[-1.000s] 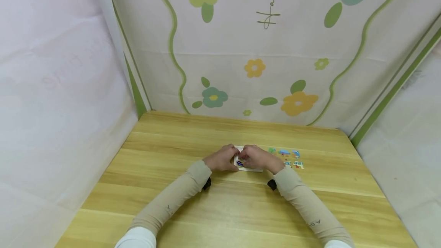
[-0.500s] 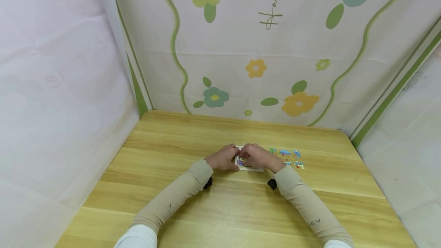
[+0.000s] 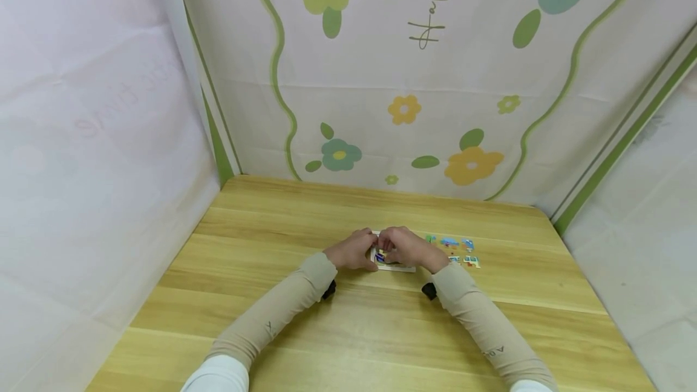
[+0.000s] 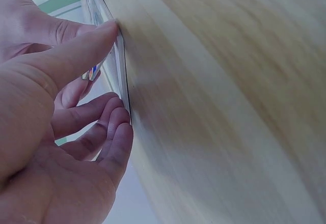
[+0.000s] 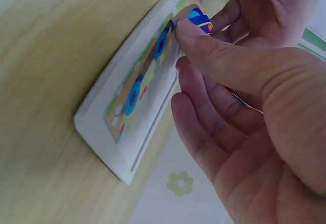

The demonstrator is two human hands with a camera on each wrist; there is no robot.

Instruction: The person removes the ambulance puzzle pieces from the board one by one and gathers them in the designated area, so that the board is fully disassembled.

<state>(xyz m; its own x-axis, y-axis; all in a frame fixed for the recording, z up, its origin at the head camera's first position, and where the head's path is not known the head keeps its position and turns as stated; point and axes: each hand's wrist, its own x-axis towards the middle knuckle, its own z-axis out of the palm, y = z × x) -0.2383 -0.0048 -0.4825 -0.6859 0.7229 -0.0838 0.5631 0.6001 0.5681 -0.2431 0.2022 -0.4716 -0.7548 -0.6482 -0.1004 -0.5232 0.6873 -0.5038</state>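
A white-rimmed puzzle tray (image 3: pixel 400 269) lies flat on the table between both hands. My left hand (image 3: pixel 351 251) holds its left end, the thumb on the near edge and the fingertips at the left edge in the left wrist view. My right hand (image 3: pixel 404 245) is over the tray and pinches a small puzzle piece (image 5: pixel 200 20) coloured purple, blue and yellow. That piece stands tilted at the tray's left part, partly hidden by the thumb. A printed strip with blue wheels (image 5: pixel 133 98) fills the tray's near side, while the part beyond it shows bare white.
Several loose puzzle pieces (image 3: pixel 449 241) lie in two rows on the wooden table (image 3: pixel 359 331), just right of the tray. Behind the table hangs a flowered cloth (image 3: pixel 370 65), and pale cloth walls (image 3: pixel 98 168) stand at both sides.
Both hands stay nearly in place at the tray. The small purple piece under the right fingers shifts and tilts slightly. The head view sways a little.
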